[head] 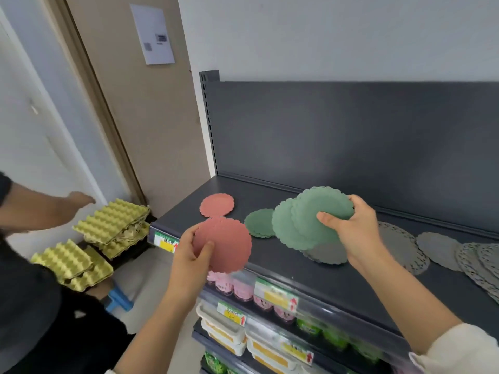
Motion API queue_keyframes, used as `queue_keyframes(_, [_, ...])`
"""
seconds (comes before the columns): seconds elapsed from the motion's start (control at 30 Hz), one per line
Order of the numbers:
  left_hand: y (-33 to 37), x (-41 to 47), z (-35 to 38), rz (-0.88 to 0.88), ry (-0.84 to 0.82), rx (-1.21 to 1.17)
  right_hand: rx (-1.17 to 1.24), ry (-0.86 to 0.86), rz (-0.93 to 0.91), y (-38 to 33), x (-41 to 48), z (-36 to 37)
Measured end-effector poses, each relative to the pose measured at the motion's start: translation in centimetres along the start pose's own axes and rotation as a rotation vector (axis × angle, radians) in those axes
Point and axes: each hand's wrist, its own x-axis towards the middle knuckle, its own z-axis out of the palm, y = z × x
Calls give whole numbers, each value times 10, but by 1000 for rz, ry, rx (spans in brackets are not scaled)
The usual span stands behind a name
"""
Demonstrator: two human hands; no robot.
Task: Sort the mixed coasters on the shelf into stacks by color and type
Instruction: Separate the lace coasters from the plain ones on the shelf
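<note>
Left hand [189, 256] pinches pink coasters [228, 242], faces tilted up; right hand [356, 233] grips fanned green coasters [299, 221]

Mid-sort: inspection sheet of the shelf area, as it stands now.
Surface: dark grey shelf top.
Job's things: large pink coasters and large green coasters held; small pink coaster, small green stack and grey coasters lying on it.
Clutter: yellow egg trays stacked low at left.
Hands: left hand grips pink; right hand grips green.
Cables: nothing seen.
Surroundings: another person's arm at left; paper notice on the door; packaged goods below.
</note>
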Motion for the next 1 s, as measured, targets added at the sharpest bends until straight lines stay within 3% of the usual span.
queue_keyframes(0.23, [11,66,3,-15,105,49,12,-106,5,4,74,49])
queue_keyframes(0.53, [-8,127,2,-95,71,125,-12,-108,35,15,122,73])
queue_keyframes(1.0, [-54,256,13,19,-334,518,-2,132,90,11,121,90])
